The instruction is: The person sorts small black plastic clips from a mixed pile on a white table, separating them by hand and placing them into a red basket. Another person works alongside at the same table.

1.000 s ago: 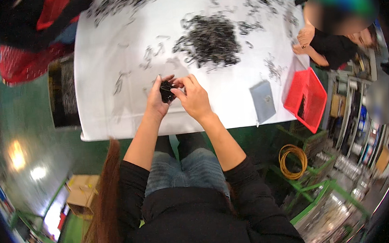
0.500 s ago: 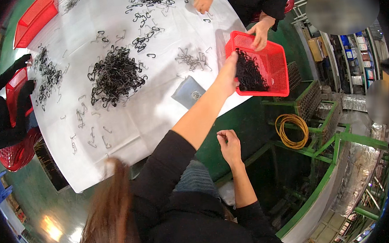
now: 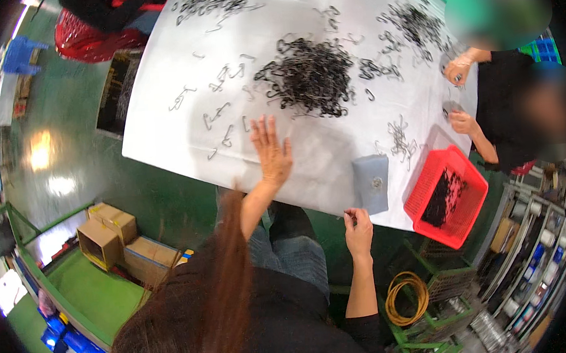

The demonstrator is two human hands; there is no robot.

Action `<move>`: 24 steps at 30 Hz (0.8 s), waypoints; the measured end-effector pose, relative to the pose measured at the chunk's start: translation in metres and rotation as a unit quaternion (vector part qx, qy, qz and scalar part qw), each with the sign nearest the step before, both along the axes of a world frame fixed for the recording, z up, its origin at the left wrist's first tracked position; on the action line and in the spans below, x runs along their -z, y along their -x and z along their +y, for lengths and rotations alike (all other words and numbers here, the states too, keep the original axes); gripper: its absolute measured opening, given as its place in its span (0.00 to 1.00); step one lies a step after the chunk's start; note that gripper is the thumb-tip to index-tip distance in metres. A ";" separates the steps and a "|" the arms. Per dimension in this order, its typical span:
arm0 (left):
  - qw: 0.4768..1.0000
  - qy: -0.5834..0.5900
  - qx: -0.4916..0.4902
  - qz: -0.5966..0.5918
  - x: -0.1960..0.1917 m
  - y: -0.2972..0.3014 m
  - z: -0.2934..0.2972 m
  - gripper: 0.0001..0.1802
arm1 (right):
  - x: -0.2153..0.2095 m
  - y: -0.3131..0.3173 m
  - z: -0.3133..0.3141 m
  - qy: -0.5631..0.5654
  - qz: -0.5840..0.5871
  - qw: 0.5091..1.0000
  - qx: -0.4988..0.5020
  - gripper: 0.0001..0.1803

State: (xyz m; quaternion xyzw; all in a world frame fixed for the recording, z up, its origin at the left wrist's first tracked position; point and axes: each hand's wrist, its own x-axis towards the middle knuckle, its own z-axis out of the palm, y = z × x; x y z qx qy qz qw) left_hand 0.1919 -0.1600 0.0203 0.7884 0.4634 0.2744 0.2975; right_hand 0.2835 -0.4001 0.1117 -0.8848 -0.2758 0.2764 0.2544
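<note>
My left hand (image 3: 272, 156) is open, fingers spread, over the near part of the white-covered table (image 3: 182, 147). Just beyond its fingertips lies a big pile of black wire hooks (image 3: 312, 76), with a few loose hooks (image 3: 218, 115) to its left. My right hand (image 3: 359, 235) is at the near table edge, its fingers curled and thumb and fingertips pinched together; whatever may be between them is too small to make out. A grey-blue flat pouch (image 3: 371, 185) lies just beyond it. The red plastic basket (image 3: 417, 196) with black hooks inside sits at the table's right corner.
Across on the right, a co-worker's hands (image 3: 460, 66) are busy near smaller hook piles (image 3: 413, 26). Another person in black sits by a red chair (image 3: 89, 39) at far left. A coiled yellow hose (image 3: 406, 299) hangs on green frames at lower right; cardboard boxes (image 3: 109, 231) stand lower left.
My left hand has let go of the red basket and come back left over the table, fingers spread. The co-worker's hand has left the basket too. My view has turned left.
</note>
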 end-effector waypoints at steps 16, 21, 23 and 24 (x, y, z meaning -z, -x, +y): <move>0.960 -0.092 0.083 0.252 0.056 0.036 0.238 0.31 | 0.001 0.075 0.124 0.058 -0.004 0.988 -0.141 0.05; 0.942 -0.117 -0.002 0.314 0.046 0.135 0.234 0.31 | 0.032 0.099 0.212 -0.001 -0.030 0.983 -0.182 0.07; 0.943 -0.149 0.083 0.287 0.045 0.155 0.201 0.32 | 0.050 0.097 0.264 -0.081 -0.083 0.976 -0.183 0.10; 0.942 -0.173 0.155 0.241 0.044 0.154 0.176 0.32 | 0.060 0.095 0.295 -0.131 -0.111 0.968 -0.184 0.11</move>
